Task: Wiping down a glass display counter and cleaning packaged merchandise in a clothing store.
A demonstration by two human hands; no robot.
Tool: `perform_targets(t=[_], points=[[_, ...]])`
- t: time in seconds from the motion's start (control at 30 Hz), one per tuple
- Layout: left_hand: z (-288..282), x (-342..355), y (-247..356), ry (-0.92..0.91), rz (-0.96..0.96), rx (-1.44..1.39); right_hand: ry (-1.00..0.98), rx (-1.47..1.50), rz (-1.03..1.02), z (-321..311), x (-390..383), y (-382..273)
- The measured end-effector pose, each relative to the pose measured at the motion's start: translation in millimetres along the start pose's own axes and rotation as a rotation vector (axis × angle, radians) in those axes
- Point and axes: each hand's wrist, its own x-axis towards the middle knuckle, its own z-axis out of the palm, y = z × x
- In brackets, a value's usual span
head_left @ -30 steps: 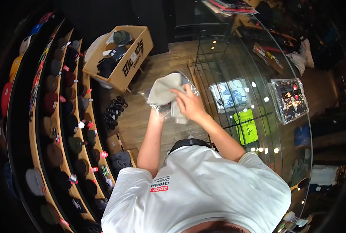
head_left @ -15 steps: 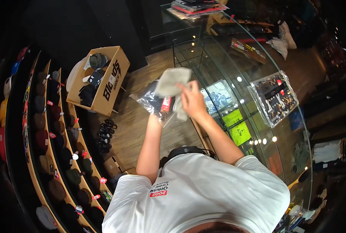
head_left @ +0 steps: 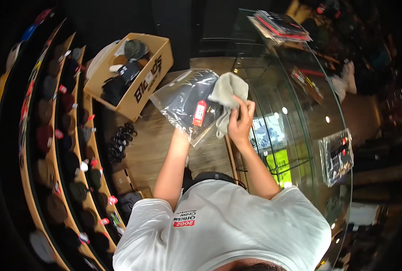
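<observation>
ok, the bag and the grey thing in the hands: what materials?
Bag: clear glossy plastic film, judging by glare streaks and the dark contents showing through. Grey item: soft matte knit or fleece fabric, probably; it folds limply over the right hand.

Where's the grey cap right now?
In the head view, the grey cap is upper centre, gripped by the right hand, beside the clear plastic bag.

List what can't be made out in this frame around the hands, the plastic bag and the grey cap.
Head view only:
- Left hand: mostly hidden behind the clear plastic bag; its grip cannot be seen.
- Right hand: its palm faces away and the grey cap covers the fingertips.
- Red tag: too small to read.
- Bag's dark contents: blurred by glare.
- Caps in the cardboard box: too small and dim to count.
</observation>
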Motion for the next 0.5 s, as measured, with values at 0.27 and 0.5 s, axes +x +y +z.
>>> perform_targets(t=[0.27, 0.5], points=[[25, 69, 12, -0.102, -0.275, -0.286, 0.158, -0.001, 0.217, 26, 31, -15], [129, 59, -53, -0.294, -0.541, -0.171, 0.281, -0.233, 0.300, -52, -7, -73]])
